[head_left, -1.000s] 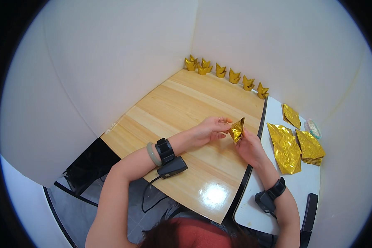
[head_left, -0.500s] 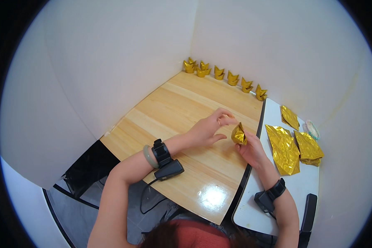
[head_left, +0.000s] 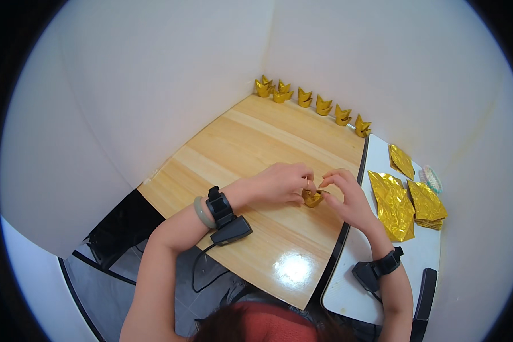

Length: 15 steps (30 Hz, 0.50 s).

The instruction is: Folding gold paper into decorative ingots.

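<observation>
A small folded gold foil ingot (head_left: pixel 312 200) is between my two hands, low over the right part of the wooden table. My left hand (head_left: pixel 284 183) has its fingers curled down on the ingot's left and upper side, a ring on one finger. From the right, my right hand (head_left: pixel 350 199) pinches at the ingot's right tip with thumb and forefinger. Fingers cover part of the ingot.
Several finished foil ingots (head_left: pixel 324 105) stand in a row along the back wall. To the right, a white side table (head_left: pixel 347 285) bears a large gold foil sheet (head_left: pixel 392 205), stacks of gold foil paper (head_left: pixel 427 202) and a coiled pale band (head_left: pixel 431 179).
The ingot has moved down and left from my right hand's upright hold to low over the table. My left hand has closed in on it, and my right fingers have shifted to its tip.
</observation>
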{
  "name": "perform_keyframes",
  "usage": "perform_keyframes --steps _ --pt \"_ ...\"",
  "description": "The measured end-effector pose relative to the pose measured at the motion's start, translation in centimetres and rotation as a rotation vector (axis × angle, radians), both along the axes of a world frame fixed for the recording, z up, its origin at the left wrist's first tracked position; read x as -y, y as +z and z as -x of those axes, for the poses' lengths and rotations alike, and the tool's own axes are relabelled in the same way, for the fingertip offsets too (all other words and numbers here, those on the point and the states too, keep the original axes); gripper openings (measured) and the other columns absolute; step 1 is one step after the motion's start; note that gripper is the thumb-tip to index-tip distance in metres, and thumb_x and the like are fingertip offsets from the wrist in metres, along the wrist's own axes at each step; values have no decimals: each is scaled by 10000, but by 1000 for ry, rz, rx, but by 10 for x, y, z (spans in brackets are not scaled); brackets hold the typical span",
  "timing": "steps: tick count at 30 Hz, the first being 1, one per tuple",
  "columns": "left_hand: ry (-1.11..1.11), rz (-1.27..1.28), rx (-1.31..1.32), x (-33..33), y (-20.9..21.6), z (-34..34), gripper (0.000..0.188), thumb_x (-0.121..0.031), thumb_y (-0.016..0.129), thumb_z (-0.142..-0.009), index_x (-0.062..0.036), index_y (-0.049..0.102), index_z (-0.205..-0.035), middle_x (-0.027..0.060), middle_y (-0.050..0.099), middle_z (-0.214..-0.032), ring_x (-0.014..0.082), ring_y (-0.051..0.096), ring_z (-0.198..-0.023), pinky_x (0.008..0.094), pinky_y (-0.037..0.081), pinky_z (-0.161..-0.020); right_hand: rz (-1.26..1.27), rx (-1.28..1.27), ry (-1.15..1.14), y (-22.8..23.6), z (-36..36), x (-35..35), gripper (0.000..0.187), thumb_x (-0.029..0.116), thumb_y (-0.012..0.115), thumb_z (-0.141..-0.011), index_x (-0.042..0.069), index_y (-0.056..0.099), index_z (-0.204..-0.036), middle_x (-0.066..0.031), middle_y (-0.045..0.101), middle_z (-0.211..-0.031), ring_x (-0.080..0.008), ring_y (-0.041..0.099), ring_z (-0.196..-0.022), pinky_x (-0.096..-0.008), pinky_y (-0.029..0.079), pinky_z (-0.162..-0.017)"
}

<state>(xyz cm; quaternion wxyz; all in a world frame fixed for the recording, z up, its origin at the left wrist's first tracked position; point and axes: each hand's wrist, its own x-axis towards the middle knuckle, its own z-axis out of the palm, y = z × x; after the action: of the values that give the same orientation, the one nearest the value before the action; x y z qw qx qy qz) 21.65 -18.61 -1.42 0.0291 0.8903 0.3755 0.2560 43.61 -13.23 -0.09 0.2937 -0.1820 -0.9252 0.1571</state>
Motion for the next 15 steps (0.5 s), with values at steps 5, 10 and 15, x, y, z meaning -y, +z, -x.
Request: perform_keyframes --steps 5,10,15 --pt "31 2 9 1 9 2 317 -213 744 -679 -140 592 -947 61 524 -987 253 528 -945 362 461 -739 -107 128 6 13 -1 6 278 128 599 -659 88 564 -931 -110 515 -1117 -299 471 -1085 -390 414 -900" --pt "13 -24 -128 1 10 4 298 -252 759 -667 -134 626 -907 56 519 -968 250 513 -967 365 457 -768 -308 246 -15 7 -2 6 270 109 585 -624 94 586 -894 -116 513 -1135 -308 458 -1105 -418 385 -929" --pt "-2 -90 20 -2 6 3 260 -261 741 -681 -124 624 -869 66 517 -978 261 503 -936 359 441 -789 -244 197 -38 7 -2 5 261 108 586 -616 95 596 -877 -128 506 -1157 -306 447 -1123 -414 371 -944"
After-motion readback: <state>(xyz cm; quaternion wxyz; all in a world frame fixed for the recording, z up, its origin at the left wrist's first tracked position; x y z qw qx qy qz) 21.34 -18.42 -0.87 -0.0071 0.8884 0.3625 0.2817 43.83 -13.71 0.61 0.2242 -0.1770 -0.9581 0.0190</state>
